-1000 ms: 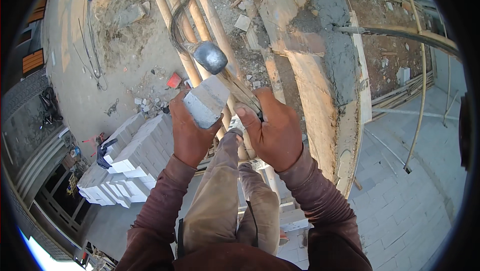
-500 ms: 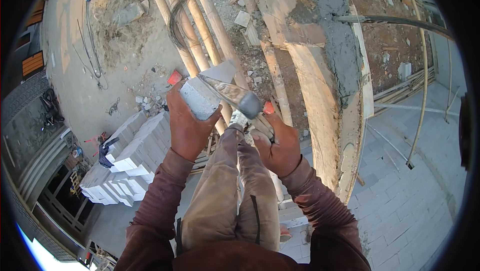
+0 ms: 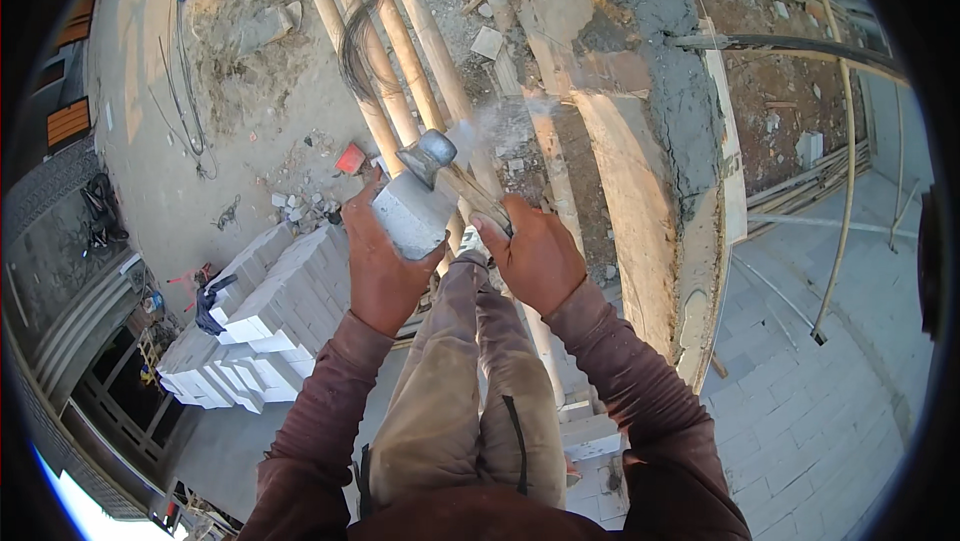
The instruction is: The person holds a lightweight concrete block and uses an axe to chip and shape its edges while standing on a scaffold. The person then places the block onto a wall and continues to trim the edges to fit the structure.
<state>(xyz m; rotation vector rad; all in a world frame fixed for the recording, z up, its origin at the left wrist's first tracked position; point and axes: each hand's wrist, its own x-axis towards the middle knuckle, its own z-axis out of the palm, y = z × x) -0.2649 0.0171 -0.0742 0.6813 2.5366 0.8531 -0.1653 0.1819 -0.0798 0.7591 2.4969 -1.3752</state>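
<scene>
My left hand (image 3: 385,266) grips a pale grey block piece (image 3: 414,217), its thumb and fingers around the sides. My right hand (image 3: 542,253) is closed around the wooden handle (image 3: 478,201) of a hatchet. The hatchet's metal head (image 3: 430,155) lies at the far upper edge of the block, its rounded back end upward. Its cutting edge is hard to make out. Pale dust (image 3: 515,126) hangs in the air to the right of the head. Both hands are in front of my legs (image 3: 455,371).
Stacked pale blocks (image 3: 275,291) stand below left. Wooden poles (image 3: 405,51) and a coil of dark wire (image 3: 358,51) lie ahead. A cracked concrete beam with wooden formwork (image 3: 640,201) runs along my right. A red object (image 3: 350,158) lies among rubble beyond my left hand.
The hatchet has swung left onto the block, and my right hand has moved left and up with it. A loose grey chip beyond the block is gone, and dust has appeared.
</scene>
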